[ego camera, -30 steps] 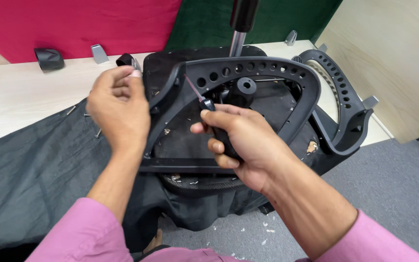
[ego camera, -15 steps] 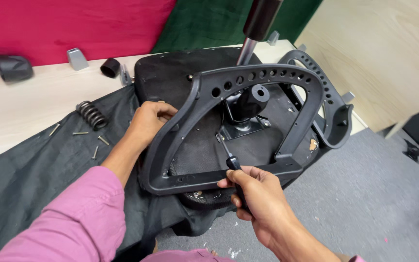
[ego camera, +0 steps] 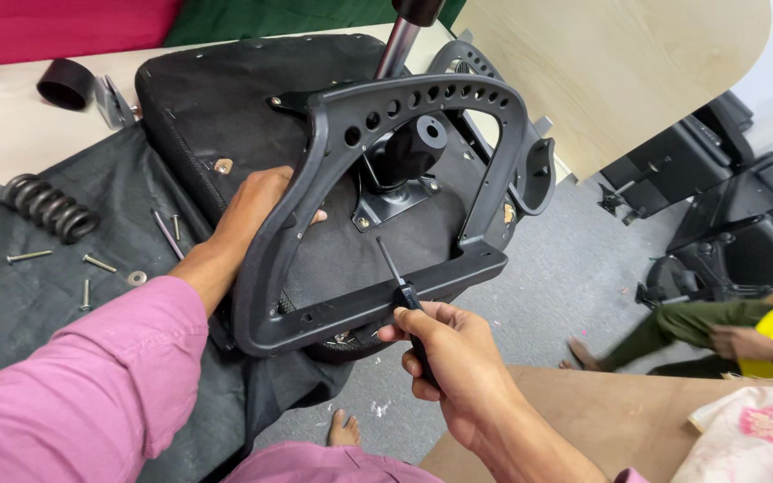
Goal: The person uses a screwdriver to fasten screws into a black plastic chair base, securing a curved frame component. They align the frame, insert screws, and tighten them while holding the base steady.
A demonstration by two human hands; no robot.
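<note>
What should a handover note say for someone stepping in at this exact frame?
Left hand: gripping the frame on its left upright, steadying it on the upturned seat.
Right hand: holds the screwdriver, tip angled up over the frame's bottom bar towards the seat.
Spring, loose screws and washer lie on the black cloth to the left.
Done: frame laid on the seat.
Left: loose screws not yet fitted; which holes are filled cannot be told.

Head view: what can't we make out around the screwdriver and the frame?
- Screwdriver handle: wrapped by the right hand.
- Its tip: too small to tell whether it meets a screw.
- Left hand fingers: hidden behind the black plastic frame.
- Gas cylinder top: cut off by the upper edge.
</note>
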